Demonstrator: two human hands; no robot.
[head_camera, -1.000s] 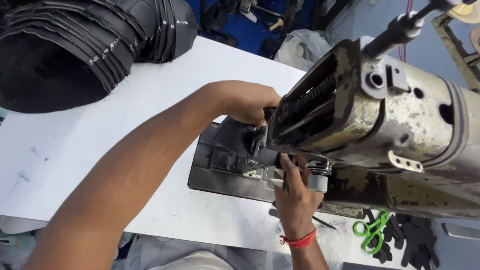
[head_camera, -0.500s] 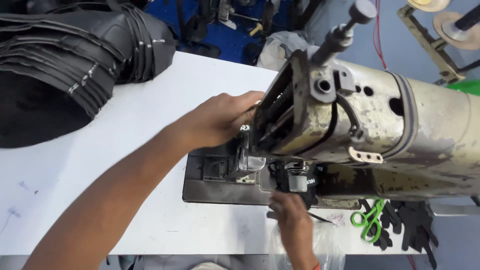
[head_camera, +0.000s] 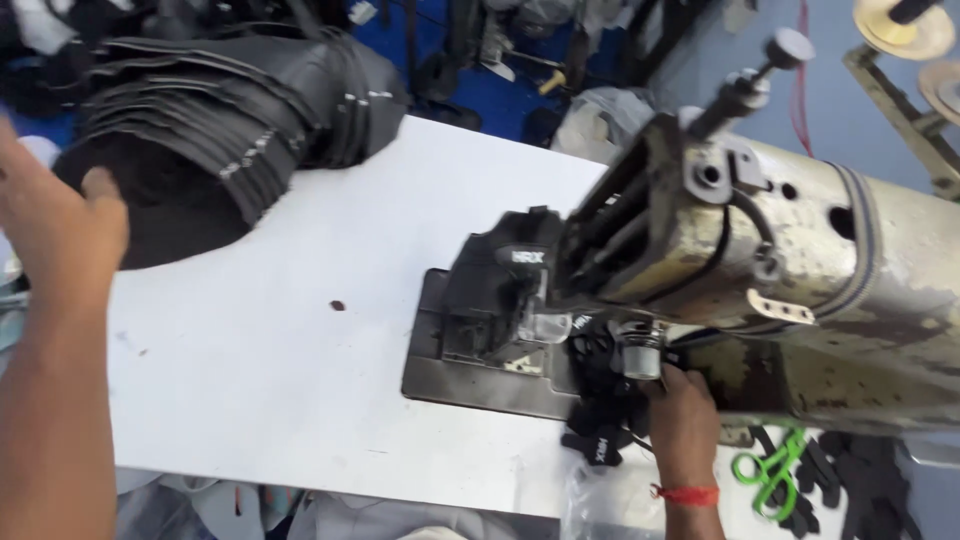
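L hand (head_camera: 60, 215) had left the sewing machine (head_camera: 760, 270), now up by the black stack (head_camera: 210, 130), fingers open, empty. R hand (head_camera: 685, 420) stayed under the machine head, fingers on small black pieces (head_camera: 600, 400); grip unclear. Black workpiece (head_camera: 495, 295) sat at the needle on the counter (head_camera: 300, 380), so prob. fetching the next part.

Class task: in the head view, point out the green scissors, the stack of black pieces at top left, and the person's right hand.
green scissors (head_camera: 768, 472), head view, handle loops.
stack of black pieces (head_camera: 230, 130), head view, layered edges.
right hand (head_camera: 682, 408), head view, back of hand.

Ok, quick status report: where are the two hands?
Left hand open, raised beside stacked black fabric pieces. Right hand on small black fabric pieces under worn metal sewing machine. Nothing between.
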